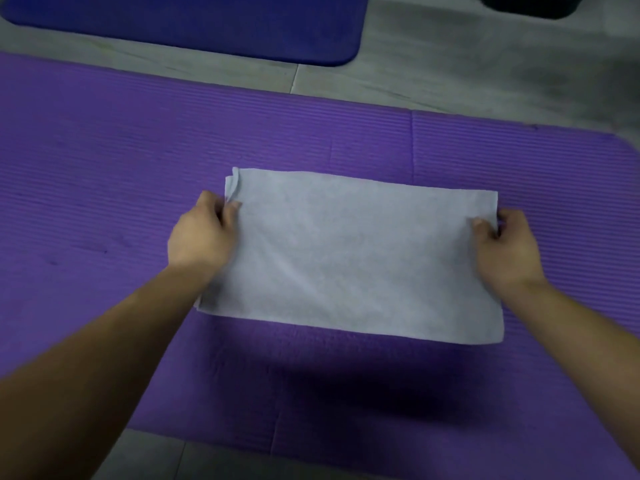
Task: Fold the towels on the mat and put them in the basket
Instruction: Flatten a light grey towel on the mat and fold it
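Left forearm (86,358) nearest, lower left. Left hand (202,233) pinches left edge of white towel (349,258); right hand (507,245) pinches right edge. Towel lies flat on purple ribbed mat (104,168).

An indoor exercise room or home: purple mat (138,161), blue mat (207,26), tiled floor (450,64).

A soft matt cloth towel (349,251) lies on a ribbed foam mat (121,168) (matt purple).

Head camera looks steeply down, close over the mat (104,150).
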`<state>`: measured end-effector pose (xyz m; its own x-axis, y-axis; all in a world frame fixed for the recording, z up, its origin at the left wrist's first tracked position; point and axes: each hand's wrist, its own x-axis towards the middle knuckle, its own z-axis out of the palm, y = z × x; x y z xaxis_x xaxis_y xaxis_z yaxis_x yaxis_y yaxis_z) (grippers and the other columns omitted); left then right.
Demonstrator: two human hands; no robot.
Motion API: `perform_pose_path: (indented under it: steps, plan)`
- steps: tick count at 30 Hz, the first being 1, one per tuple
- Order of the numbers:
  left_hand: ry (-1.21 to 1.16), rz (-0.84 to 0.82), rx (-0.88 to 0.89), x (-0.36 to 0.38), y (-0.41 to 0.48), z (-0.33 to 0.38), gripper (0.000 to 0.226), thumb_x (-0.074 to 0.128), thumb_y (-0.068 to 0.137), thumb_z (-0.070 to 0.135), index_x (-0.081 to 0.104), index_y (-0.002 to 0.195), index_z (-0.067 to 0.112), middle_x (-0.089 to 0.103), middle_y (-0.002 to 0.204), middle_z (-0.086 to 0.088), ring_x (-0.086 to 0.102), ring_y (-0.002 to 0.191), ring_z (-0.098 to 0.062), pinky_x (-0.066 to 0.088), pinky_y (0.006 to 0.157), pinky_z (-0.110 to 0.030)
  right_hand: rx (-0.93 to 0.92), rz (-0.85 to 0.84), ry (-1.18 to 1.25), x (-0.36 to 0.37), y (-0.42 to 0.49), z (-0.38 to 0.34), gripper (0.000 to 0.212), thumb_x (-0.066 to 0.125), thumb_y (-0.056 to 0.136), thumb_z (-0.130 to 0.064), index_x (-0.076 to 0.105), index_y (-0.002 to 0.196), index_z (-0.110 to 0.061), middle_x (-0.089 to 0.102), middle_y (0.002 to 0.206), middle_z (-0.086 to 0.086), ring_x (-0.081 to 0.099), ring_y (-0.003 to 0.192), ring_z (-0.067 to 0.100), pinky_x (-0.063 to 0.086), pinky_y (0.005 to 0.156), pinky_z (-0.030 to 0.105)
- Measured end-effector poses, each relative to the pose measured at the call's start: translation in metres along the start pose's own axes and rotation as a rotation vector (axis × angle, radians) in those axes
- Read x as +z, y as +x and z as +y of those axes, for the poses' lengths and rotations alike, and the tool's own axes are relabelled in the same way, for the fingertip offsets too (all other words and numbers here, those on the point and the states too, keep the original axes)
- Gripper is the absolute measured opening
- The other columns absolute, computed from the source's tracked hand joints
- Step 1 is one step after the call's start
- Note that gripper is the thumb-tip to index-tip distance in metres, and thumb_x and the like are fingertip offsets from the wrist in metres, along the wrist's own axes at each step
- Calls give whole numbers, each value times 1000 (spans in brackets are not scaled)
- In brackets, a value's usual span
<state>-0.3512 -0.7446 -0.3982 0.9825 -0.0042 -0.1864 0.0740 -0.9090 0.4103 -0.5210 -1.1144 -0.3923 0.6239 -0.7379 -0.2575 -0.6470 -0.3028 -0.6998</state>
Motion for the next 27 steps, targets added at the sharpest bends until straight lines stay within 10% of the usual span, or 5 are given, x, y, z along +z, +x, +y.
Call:
perform_pose_path:
  steps: [6, 11, 19, 23, 27]
  plan:
    - [-65, 118, -61, 2, 2, 8, 28, 53, 97, 21, 52, 124, 13, 56, 127, -19, 56, 113, -44, 42, 85, -46, -142, 67, -115, 8, 1, 4, 36, 55, 102, -30, 44, 131, -13, 63, 91, 4, 61, 76, 27, 47, 72, 37]
    - [253, -51, 615, 21, -5, 23, 62, 32, 99, 42, 39, 155, 18, 22, 167, -15, 12, 157, -31, 3, 127, -53, -191, 56, -176, 7, 9, 13, 40, 54, 101, -35, 43, 134, -16, 67, 106, 15, 64, 87, 34, 54, 77, 43]
    - [420, -84, 144, 21, 16, 12, 76, 10, 100, 64, 0, 163, 23, -5, 169, -19, -10, 157, -34, -5, 123, -62, -208, 75, -179, 9, 9, 16, 42, 52, 101, -39, 40, 136, -19, 67, 108, 15, 66, 86, 34, 56, 78, 47]
    - [364, -94, 677, 32, -36, 33, 70, 21, 102, 55, 14, 163, 22, 2, 170, -18, -6, 157, -32, -13, 124, -53, -139, 104, -218, 11, 2, 11, 57, 56, 97, -40, 37, 144, -14, 52, 133, 18, 60, 108, 39, 52, 88, 52]
    - [384, -289, 952, 44, -81, 13, 71, 28, 102, 62, 25, 161, 24, 6, 171, -10, -1, 158, -24, 2, 124, -61, -690, 154, -516, 20, -38, 10, 52, 58, 91, -42, 57, 132, -10, 45, 142, 24, 42, 128, 43, 38, 102, 55]
